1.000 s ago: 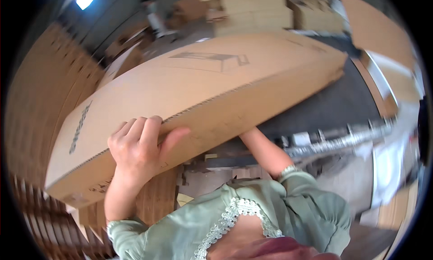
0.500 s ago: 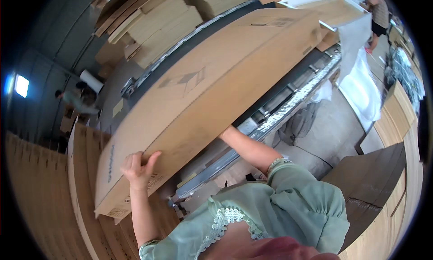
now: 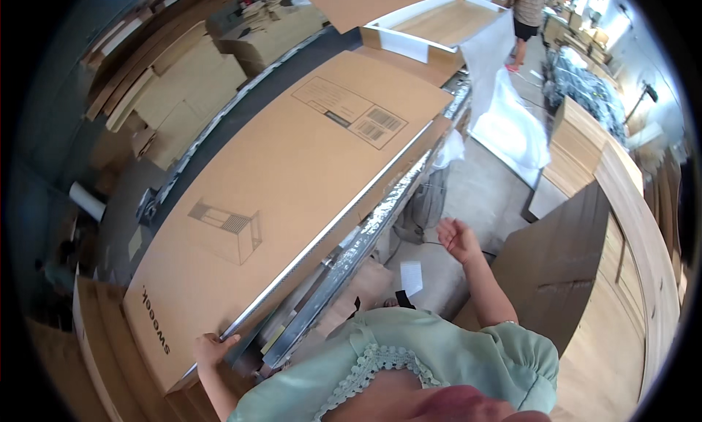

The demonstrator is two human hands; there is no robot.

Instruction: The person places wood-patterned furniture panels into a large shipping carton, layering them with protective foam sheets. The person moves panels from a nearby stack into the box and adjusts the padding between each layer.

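Observation:
A long, flat cardboard box (image 3: 285,181) lies on the conveyor in front of me, printed with a furniture drawing and a barcode label. At its near left corner my left hand (image 3: 213,349) is closed on the near edge, thumb stretched along it. My right hand (image 3: 458,239) is off the box, held over the floor to the right. Its fingers are slightly curled and apart, and nothing shows in them.
Beyond the box stands an open carton (image 3: 439,27) with white lining on the conveyor (image 3: 191,153). Brown boards (image 3: 548,257) stand close on my right. White sheeting (image 3: 512,133) hangs to the floor. A person (image 3: 528,16) stands at the far right.
The box has tipped down from its raised near side and now lies flat. My right hand has come out from under it and moved right. My left hand has stayed at its near left corner.

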